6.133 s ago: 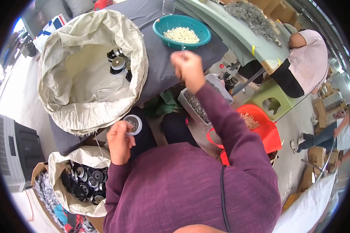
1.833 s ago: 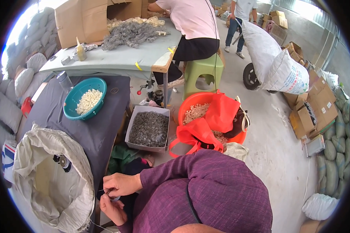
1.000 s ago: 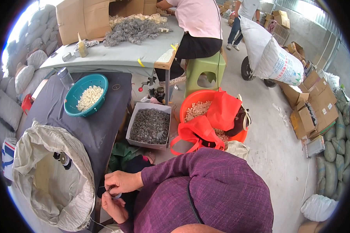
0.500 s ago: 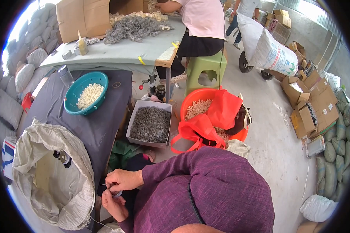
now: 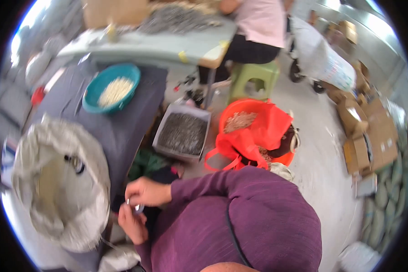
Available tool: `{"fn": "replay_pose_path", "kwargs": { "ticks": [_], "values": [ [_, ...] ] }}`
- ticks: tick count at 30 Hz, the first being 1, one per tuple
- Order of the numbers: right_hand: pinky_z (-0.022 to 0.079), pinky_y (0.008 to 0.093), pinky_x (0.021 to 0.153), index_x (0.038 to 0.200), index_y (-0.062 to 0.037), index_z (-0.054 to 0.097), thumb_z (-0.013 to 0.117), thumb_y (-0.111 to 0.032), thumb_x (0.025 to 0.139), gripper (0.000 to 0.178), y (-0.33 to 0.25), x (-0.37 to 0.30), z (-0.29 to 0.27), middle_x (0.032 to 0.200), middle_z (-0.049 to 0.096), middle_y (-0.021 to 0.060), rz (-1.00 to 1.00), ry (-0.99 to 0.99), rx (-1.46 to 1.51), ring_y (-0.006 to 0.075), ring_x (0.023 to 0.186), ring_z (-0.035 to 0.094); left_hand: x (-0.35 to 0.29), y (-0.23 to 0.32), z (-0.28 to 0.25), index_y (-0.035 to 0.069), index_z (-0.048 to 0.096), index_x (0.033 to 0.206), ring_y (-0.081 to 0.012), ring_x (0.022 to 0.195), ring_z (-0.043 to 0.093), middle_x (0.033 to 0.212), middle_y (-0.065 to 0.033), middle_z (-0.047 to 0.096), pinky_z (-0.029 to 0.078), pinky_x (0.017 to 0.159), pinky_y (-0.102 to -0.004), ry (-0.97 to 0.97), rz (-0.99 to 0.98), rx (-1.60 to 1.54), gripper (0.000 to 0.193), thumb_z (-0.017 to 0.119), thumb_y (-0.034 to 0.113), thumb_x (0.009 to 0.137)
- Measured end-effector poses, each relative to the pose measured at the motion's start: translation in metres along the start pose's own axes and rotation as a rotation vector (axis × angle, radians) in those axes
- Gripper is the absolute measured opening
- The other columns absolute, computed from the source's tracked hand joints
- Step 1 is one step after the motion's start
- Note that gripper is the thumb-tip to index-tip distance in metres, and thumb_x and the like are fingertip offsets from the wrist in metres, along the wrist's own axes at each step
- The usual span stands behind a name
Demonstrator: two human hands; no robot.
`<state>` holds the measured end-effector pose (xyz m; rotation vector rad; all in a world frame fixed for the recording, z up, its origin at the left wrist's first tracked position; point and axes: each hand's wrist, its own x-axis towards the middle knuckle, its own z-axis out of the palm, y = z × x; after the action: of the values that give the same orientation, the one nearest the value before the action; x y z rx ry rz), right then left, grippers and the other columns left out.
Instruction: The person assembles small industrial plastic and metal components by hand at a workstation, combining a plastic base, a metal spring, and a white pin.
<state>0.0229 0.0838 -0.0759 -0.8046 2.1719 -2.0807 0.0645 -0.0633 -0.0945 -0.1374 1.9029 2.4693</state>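
My right hand [image 5: 146, 192] and my left hand [image 5: 132, 223] meet beside the pale woven sack, fingers closed in pinches. A small round shiny piece [image 5: 139, 208] shows between them, too blurred to name. My left hand is closed on it from below. A tiny bright spot shows at my right fingertips, but what they pinch cannot be made out. Just left of the hands stands the open sack [image 5: 93, 149], with a small dark and metallic round object [image 5: 78, 165] on its inner side.
A teal basin [image 5: 91, 102] of small whitish pieces sits on the dark-covered table [image 5: 136, 109]. A box [image 5: 199, 152] of dark grey pieces and an orange tub [image 5: 224, 115] with red bags stand on the floor. Beyond, a person in pink [image 5: 263, 22] sits at another table.
The view has shifted and blurred, so the tables, basin and tub sit differently in the picture. My hands stay together, with the small round piece still between them.
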Motion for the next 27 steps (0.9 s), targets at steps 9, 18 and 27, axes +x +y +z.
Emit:
{"fn": "replay_pose_path", "kwargs": {
  "ticks": [9, 18, 27],
  "values": [
    [0.036, 0.0175, 0.044, 0.094, -0.0015, 0.062, 0.062, -0.003, 0.081, 0.013, 0.045, -0.006, -0.067, 0.067, 0.056, -0.0022, 0.197, 0.359, 0.367, 0.0032, 0.049, 0.045, 0.022, -0.015, -0.012, 0.002, 0.052, 0.114, -0.0083, 0.049, 0.050, 0.086, -0.0047, 0.060, 0.038, 0.039, -0.0183, -0.037, 0.039, -0.292, 0.032, 0.058, 0.004, 0.083],
    [0.033, 0.0204, 0.038, 0.094, -0.0003, 0.061, 0.063, -0.004, 0.078, 0.016, 0.123, -0.030, -0.143, 0.062, 0.054, -0.0006, 0.412, 0.772, 0.214, 0.0056, 0.042, 0.042, 0.022, -0.015, -0.026, -0.003, 0.050, 0.119, -0.0086, 0.055, 0.053, 0.093, -0.0069, 0.062, 0.040, 0.039, -0.0183, -0.054, -0.009, -0.297, 0.041, 0.059, 0.004, 0.080],
    [0.032, 0.0225, 0.035, 0.097, -0.0021, 0.055, 0.058, -0.011, 0.084, 0.016, 0.156, -0.044, -0.151, 0.064, 0.055, 0.0032, 0.600, 0.765, 0.181, 0.0077, 0.043, 0.044, 0.013, -0.003, -0.024, -0.001, 0.049, 0.121, -0.0093, 0.059, 0.054, 0.092, -0.0070, 0.061, 0.039, 0.040, -0.0185, 0.016, -0.016, -0.251, 0.041, 0.056, 0.002, 0.081]
  ]
}}
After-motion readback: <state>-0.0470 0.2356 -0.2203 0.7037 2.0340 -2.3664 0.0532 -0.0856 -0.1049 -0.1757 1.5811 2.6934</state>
